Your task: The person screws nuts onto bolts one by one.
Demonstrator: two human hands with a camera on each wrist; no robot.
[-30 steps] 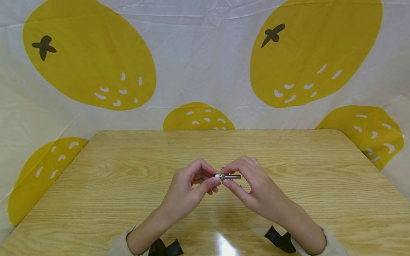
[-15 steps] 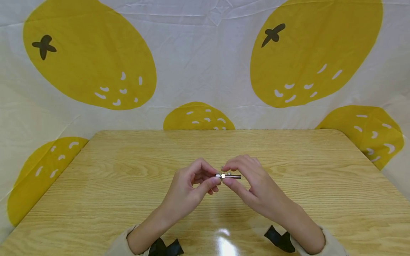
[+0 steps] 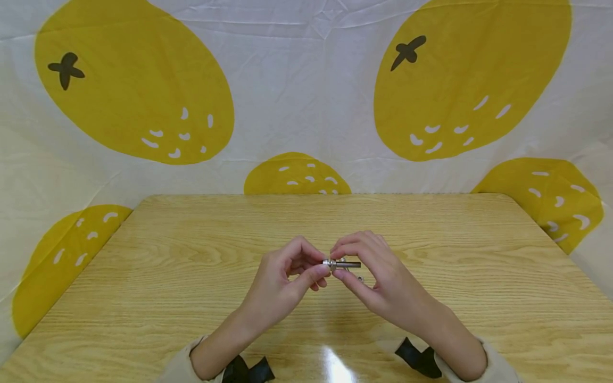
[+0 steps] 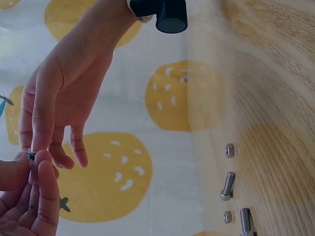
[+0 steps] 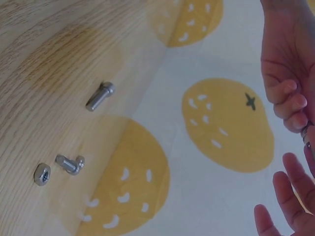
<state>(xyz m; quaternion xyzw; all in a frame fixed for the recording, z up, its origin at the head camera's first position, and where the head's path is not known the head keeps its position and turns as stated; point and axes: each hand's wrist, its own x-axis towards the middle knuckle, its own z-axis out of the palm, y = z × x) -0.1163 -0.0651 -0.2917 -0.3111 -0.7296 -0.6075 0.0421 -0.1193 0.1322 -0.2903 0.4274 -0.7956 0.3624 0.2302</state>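
In the head view my left hand (image 3: 282, 282) pinches a silver bolt (image 3: 350, 264) at its head end, between thumb and index finger. The bolt lies level, its bare shank pointing right. Around the shank, close to the left fingertips, sits a hex nut (image 3: 333, 264). My right hand (image 3: 383, 274) holds that nut between thumb and index fingertip, its palm arched over the shank. The left wrist view shows both hands meeting at the far left, where fingers hide most of the bolt. Only a sliver of metal appears at the right edge of the right wrist view.
Beneath the hands, loose hardware lies on the wooden table (image 3: 191, 244). The left wrist view has a nut (image 4: 229, 150), a bolt (image 4: 227, 186), a second nut (image 4: 227, 217) and another bolt (image 4: 246, 222). A patterned cloth (image 3: 306, 96) hangs behind the table.
Half a second ago the right thumb and index finger were spread slightly apart around the nut; now they have come together on it. The left hand and bolt stay in place.
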